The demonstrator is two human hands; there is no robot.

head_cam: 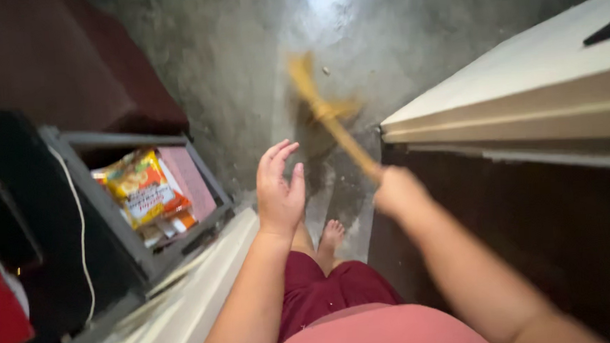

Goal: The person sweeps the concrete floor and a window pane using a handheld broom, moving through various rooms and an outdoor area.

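The left hand [279,188] is raised with palm down and fingers spread wide; it holds nothing and touches nothing. Below it, toward the viewer, are dark red shorts and a bare foot [331,235] standing on the floor.

The right hand [398,191] is closed in a fist around the near end of a yellow straw hand broom [326,115]. The broom extends up and away from the fist, its bristle end blurred, over the grey polished concrete floor [244,70].

To the left of the left hand stands a grey open-fronted shelf unit [123,223]. Inside it lie a yellow-and-orange rectangular snack packet [139,187] with a white label panel, and just beside it a flat pink rectangular package [187,178]. A white cord [80,225] hangs farther left.

To the right of the right hand is a cream-topped dark cabinet [524,104]. Beyond the shelf lies a dark red-brown block [62,59].
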